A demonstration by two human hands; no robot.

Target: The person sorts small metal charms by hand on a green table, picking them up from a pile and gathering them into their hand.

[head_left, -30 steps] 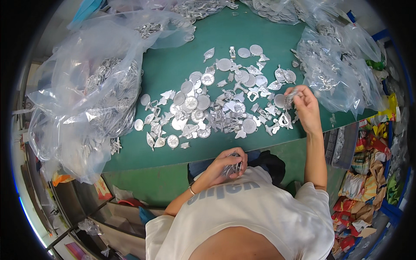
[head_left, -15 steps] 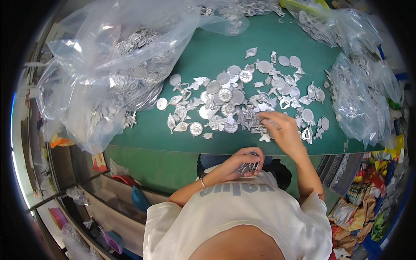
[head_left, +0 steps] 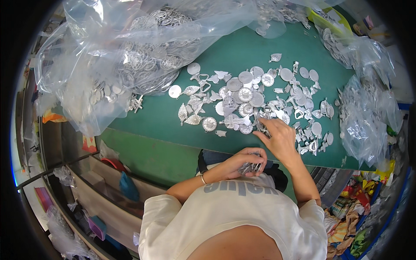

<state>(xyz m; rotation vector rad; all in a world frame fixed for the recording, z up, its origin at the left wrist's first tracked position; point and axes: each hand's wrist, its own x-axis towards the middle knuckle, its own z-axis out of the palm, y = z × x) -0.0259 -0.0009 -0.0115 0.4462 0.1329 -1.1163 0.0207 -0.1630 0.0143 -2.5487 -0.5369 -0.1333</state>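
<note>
My left hand [head_left: 245,162] is held in front of my body, just off the table's near edge, with its fingers curled round a clump of small silver metal charms [head_left: 251,168]. Over the near side of a loose spread of charms [head_left: 234,97], my right hand [head_left: 279,138] reaches in with thumb and forefinger apart. Its fingertips touch or nearly touch pieces there, and the hand hides some of them. The spread mixes round medallions [head_left: 209,124], leaf shapes [head_left: 183,112], crosses [head_left: 234,121] and other small pendants, lying flat or overlapping on the green table [head_left: 164,132].
A big clear plastic bag [head_left: 104,65] full of silver pieces covers the table's left. Another bag [head_left: 366,117] of metal parts lies at right, near a yellow-green container [head_left: 331,21] at the far right. Below left is an open drawer [head_left: 110,184]; colourful packaging [head_left: 355,208] lies lower right.
The view has tilted, so the table appears shifted. My right hand stays at the charms, its thumb and forefinger now more visibly apart. My left hand keeps its clump.
</note>
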